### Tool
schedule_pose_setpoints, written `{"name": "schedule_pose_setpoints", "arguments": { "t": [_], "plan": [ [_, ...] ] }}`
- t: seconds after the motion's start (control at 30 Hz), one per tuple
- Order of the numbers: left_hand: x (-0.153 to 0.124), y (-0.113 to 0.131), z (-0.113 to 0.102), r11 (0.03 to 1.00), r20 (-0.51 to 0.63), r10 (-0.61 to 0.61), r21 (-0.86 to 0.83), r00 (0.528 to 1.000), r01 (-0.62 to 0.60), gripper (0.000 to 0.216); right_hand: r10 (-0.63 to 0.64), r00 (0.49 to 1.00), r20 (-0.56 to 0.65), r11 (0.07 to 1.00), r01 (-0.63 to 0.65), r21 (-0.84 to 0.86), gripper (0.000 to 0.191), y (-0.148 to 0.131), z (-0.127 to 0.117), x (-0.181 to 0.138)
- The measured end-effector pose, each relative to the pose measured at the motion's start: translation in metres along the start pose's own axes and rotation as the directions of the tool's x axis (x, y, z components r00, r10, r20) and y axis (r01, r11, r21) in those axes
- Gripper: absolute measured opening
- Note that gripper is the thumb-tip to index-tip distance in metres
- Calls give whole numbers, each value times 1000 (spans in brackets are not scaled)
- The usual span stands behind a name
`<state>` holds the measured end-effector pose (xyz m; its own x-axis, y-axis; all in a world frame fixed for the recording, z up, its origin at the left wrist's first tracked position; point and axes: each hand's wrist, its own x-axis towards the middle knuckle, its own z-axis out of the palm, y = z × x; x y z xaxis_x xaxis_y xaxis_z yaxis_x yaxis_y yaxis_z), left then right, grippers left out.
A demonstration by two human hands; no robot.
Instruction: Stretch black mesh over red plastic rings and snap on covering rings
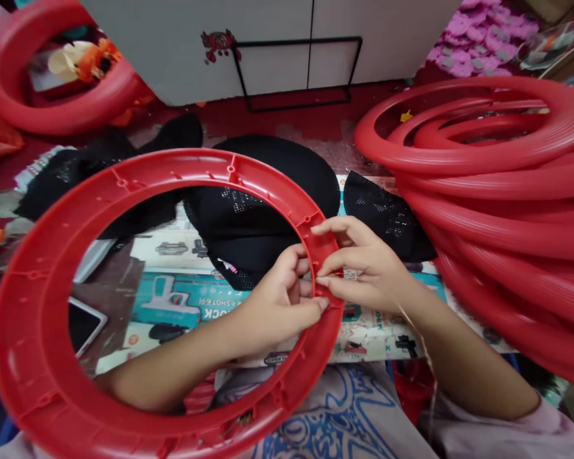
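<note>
A large red plastic ring (pixel 43 255) lies tilted over my lap, its ribbed underside facing me. My left arm reaches up through the ring's hole, and my left hand (pixel 280 299) pinches the ring's right rim from inside, fingers closed. My right hand (pixel 363 264) grips the same stretch of rim from outside, fingers pressed together on it. Both thumbs meet at the rim's inner edge. Whether a small part sits between the fingertips is hidden.
A tall stack of red rings (pixel 497 191) fills the right side. Another red ring (pixel 52 70) leans at the top left. Black mesh pieces (pixel 268 191) lie on printed cardboard (pixel 182 299) ahead. A white cabinet (pixel 268 44) stands behind. A tablet (pixel 83 322) lies at the left.
</note>
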<state>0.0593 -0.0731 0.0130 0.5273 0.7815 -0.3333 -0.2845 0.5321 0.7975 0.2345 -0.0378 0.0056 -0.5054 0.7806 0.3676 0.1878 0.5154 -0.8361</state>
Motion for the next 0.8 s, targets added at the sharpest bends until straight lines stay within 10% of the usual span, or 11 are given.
{"name": "schedule_pose_setpoints", "arguments": {
  "t": [0.27, 0.5, 0.8],
  "plan": [
    [-4, -5, 0, 977, -51, -29, 212, 998, 40, 42, -22, 998, -58, 998, 18, -56, 8, -2, -6, 0],
    [-5, -1, 1, 980, -20, -66, 188, 998, 69, 43, -222, 963, 155, 897, 264, -354, 15, -1, -29, 1],
    [-4, -8, -7, 944, 40, -72, 325, 997, 55, 42, -280, 948, 148, 905, 313, -288, 5, -6, -19, 2]
  ]
}}
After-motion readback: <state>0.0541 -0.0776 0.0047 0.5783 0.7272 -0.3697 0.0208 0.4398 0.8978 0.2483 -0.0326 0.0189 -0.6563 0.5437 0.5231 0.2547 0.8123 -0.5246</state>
